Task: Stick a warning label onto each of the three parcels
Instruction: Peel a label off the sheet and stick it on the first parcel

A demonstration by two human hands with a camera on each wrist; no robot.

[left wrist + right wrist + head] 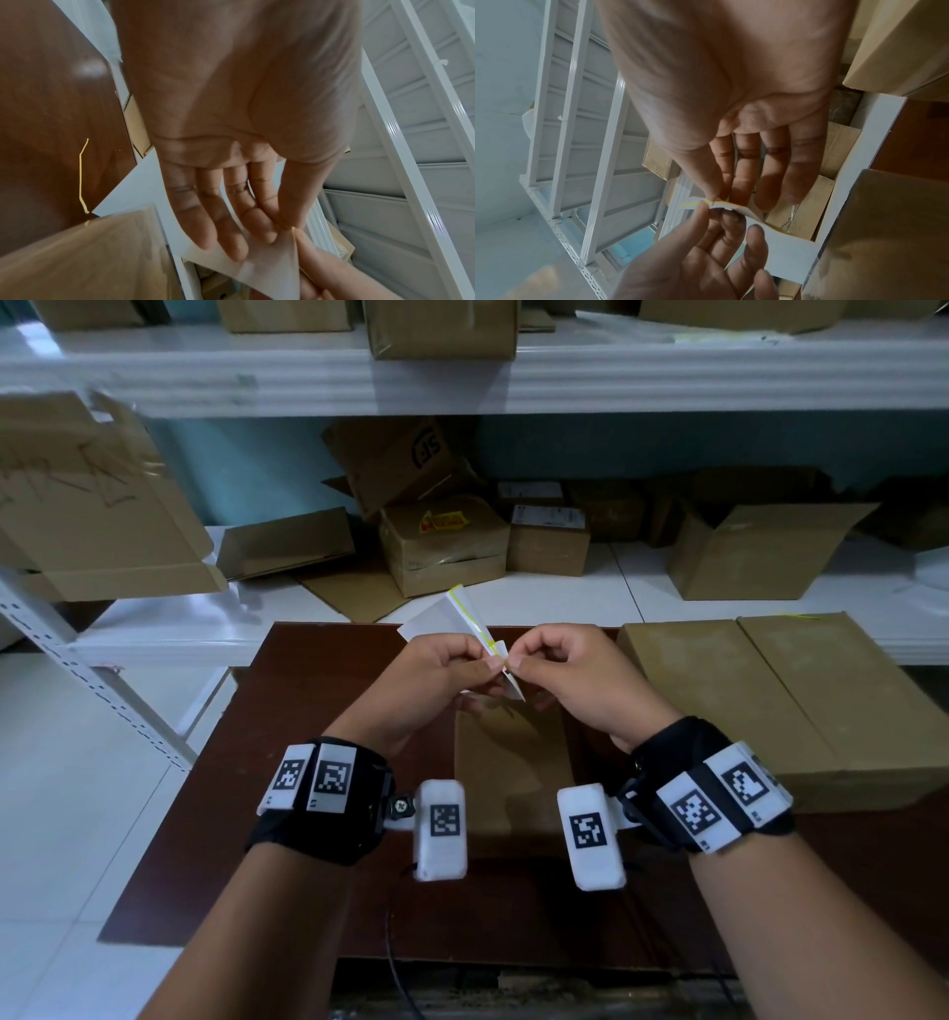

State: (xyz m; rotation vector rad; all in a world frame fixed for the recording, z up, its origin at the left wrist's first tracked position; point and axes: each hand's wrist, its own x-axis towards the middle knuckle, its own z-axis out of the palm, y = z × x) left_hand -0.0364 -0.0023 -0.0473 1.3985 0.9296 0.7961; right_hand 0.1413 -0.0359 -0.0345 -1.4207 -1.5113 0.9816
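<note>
Brown tabletop (267, 762) is carrying the work, its near edge lying closest to the person; a small flat parcel (513, 788) is resting on it directly beneath both hands, long axis running away from the person; a larger taped parcel (801, 706) is lying to the right, apart from the hands.

Above the small parcel, the left hand (436, 675) is holding the label sheet (452, 618), fingers spread flat behind the white backing and thumb pinching its front; the right hand (575, 675) is pinching the sheet's near corner between thumb and forefinger, remaining fingers relaxed; a yellow edge is showing at the pinch point, so the warning label appears to be peeling from its backing, not yet free.

Governing relation: the small parcel is lying straight below the pinch, roughly equally near to both hands; the coming move is judged to be a short downward lay, label aligned to that long axis.

Farther off, white shelving (513, 387) is holding many cardboard boxes (447, 546); which is the third parcel cannot be told.
</note>
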